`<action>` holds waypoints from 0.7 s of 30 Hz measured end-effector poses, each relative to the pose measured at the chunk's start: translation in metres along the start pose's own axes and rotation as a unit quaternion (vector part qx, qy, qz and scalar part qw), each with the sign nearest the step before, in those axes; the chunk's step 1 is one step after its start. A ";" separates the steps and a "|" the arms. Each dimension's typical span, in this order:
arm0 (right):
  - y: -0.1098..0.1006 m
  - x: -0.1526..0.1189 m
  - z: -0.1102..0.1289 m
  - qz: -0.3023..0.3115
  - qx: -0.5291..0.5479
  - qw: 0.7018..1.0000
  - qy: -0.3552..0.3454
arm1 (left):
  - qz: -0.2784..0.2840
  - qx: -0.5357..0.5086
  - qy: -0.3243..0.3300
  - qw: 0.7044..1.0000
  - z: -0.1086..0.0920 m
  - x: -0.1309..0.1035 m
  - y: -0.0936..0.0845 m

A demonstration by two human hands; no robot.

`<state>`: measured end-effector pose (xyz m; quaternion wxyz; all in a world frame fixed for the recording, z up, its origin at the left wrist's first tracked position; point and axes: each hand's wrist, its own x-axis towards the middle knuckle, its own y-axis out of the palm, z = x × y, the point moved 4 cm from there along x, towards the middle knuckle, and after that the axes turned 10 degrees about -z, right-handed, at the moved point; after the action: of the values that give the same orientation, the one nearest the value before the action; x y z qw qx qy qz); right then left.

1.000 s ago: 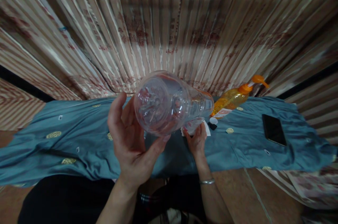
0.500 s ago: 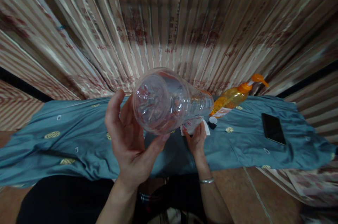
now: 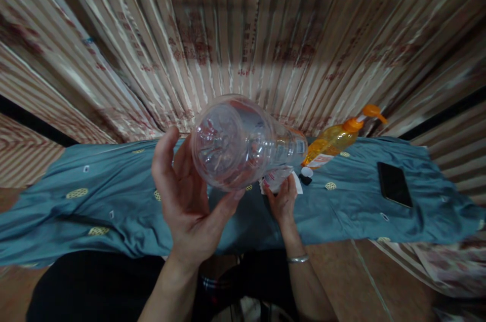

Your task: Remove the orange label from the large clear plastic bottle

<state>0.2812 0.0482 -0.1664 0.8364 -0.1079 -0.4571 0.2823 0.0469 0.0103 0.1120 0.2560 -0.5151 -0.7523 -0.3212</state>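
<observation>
A large clear plastic bottle (image 3: 254, 147) is held up in my left hand (image 3: 190, 210), its round ridged base facing me and its narrower end pointing away to the right. My left fingers and thumb curl around the base end. Below the bottle's narrow end, my right hand (image 3: 283, 200) pinches a clear packet with red print (image 3: 278, 176) over the cloth. A white piece (image 3: 299, 184), like paper, shows beside those fingers. The bottle hides part of the packet, and I cannot tell whether the two touch.
An orange pump bottle (image 3: 330, 145) stands behind on the right. Near its foot lie a white round cap (image 3: 307, 172) and a small black object (image 3: 305, 179). A black phone (image 3: 394, 184) rests farther right on the teal cloth (image 3: 353, 205). A striped curtain (image 3: 243, 33) hangs close behind.
</observation>
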 end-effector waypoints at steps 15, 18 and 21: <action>0.001 0.000 -0.001 0.004 0.020 1.000 0.002 | 0.015 -0.004 0.029 0.999 0.003 0.002 0.001; 0.001 -0.001 -0.002 0.004 0.017 1.000 -0.003 | 0.009 -0.001 0.019 1.000 0.003 0.002 0.000; 0.001 -0.001 -0.003 -0.007 0.012 1.000 -0.013 | 0.007 0.002 0.028 1.000 0.002 0.002 0.000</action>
<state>0.2832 0.0485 -0.1697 0.8337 -0.0907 -0.4654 0.2831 0.0463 0.0131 0.1117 0.2803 -0.5107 -0.7419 -0.3321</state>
